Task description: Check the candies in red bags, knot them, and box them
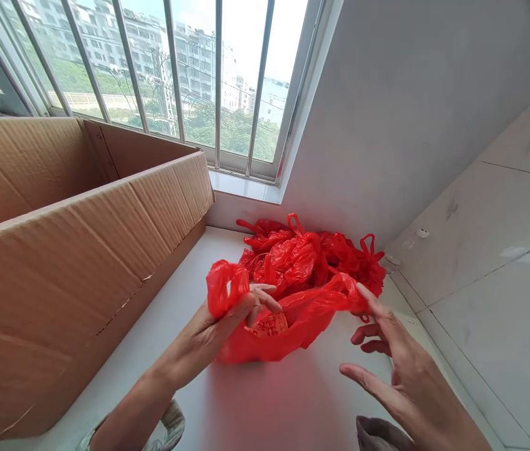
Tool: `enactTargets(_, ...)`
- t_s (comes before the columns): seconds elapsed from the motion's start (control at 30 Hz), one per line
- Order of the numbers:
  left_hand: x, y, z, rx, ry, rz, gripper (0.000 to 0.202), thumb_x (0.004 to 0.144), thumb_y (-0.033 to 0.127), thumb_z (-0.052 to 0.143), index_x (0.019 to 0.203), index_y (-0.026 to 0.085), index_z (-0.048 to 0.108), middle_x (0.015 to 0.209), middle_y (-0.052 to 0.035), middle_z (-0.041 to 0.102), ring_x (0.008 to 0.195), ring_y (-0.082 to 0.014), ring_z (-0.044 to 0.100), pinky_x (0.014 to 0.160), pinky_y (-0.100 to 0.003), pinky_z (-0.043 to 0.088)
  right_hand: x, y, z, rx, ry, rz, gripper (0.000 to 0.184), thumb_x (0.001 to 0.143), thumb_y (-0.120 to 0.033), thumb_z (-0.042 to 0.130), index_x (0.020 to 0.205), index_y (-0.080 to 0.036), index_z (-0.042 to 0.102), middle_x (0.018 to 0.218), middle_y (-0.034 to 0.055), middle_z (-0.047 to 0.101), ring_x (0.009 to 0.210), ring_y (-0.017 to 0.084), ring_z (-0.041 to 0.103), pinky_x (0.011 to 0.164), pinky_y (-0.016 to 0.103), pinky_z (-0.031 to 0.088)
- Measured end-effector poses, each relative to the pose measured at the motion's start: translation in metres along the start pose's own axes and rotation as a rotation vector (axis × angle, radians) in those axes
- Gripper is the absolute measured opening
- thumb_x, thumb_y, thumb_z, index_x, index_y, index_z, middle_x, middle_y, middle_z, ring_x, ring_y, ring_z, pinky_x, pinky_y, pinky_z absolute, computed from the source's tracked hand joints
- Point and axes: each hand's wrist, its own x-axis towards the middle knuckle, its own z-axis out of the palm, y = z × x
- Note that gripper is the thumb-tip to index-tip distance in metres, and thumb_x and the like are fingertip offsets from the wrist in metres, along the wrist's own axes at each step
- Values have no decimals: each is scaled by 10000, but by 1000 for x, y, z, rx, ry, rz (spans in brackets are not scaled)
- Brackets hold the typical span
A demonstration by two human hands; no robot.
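Here — red bag (306, 322) spread btwn L hand (227, 326) & R hand (399, 351).

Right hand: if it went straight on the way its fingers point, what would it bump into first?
The right hand would first meet the right-side handle of the open red plastic bag, which its index finger seems to touch. Beyond that, probably the heap of red plastic bags, though depth is unclear.
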Motion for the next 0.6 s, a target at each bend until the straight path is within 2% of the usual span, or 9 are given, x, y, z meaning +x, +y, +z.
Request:
enactTargets(0.1, 3, -5, 9, -198, 30, -30, 420, 1029, 491, 411, 712, 219, 458, 782, -12, 626, 1016, -218, 605, 1018, -364, 440, 15, 9, 10, 77, 140, 120, 909, 767, -499, 752, 1541, -330, 306, 1039, 49, 653, 661, 155, 642, 499, 263, 556)
enactTargets(0.17, 3, -7, 14, -218, 15, -49, 441, 1024, 493, 422, 685, 213, 451, 652, 16, 539, 767, -176, 573, 860, -316, 474, 27, 10, 19, 108, 236, 167, 881, 759, -562, 741, 1515, -305, 368, 1093, 64, 658, 714, 169, 655, 632, 322, 586)
enactTargets(0.2, 2, -7, 16, -193, 12, -57, 462, 1022, 505, 419, 666, 209, 436, 616, 26, 488, 669, -155, 508, 767, -296, 461, 32, 9, 23, 109, 255, 162, 801, 772, -570, 727, 1470, -294, 448, 1100, 67, 673, 780, 189, 671, 702, 343, 584)
enactTargets(0.27, 0, -6, 19, -132, 32, -68, 484, 1013, 536, 411, 659, 207, 392, 608, 39, 393, 585, -131, 372, 622, -276, 387, 36, 3, 29, 105, 260, 106, 509, 823, -544, 685, 1253, -272, 661, 1048, 60, 719, 884, 219, 683, 800, 358, 558)
enactTargets(0.3, -1, -5, 20, -108, 56, -71, 472, 1006, 546, 417, 678, 209, 376, 626, 43, 356, 581, -126, 326, 581, -271, 345, 35, -2, 31, 115, 269, 70, 369, 847, -518, 666, 1102, -259, 731, 990, 55, 737, 884, 220, 684, 818, 353, 546)
enactTargets(0.37, -4, -4, 22, -76, 108, -70, 413, 976, 540, 490, 752, 217, 367, 683, 50, 303, 596, -117, 292, 543, -257, 295, 28, -12, 31, 157, 370, 28, 250, 866, -463, 659, 887, -236, 761, 857, 46, 738, 786, 199, 671, 762, 324, 539)
enactTargets(0.47, -7, 0, 26, -107, 79, -110, 371, 878, 469, 668, 974, 248, 385, 784, 52, 317, 632, -96, 364, 548, -207, 341, 12, -26, 27, 196, 624, 36, 176, 829, -384, 723, 871, -214, 744, 768, 40, 695, 713, 179, 630, 639, 279, 519)
enactTargets(0.53, -9, 3, 29, -157, 29, -180, 640, 783, 398, 762, 1215, 301, 299, 888, 34, 393, 739, -119, 502, 625, -214, 441, 7, -33, 26, 235, 645, 19, 164, 817, -336, 742, 919, -208, 735, 802, 37, 683, 724, 169, 618, 609, 262, 512)
enactTargets(0.6, -11, 4, 33, -131, 5, -241, 932, 715, 344, 805, 1368, 341, 139, 1012, -4, 458, 883, -179, 582, 736, -288, 510, 7, -40, 28, 261, 525, -40, 156, 822, -288, 738, 961, -218, 733, 871, 30, 680, 761, 158, 620, 617, 250, 517)
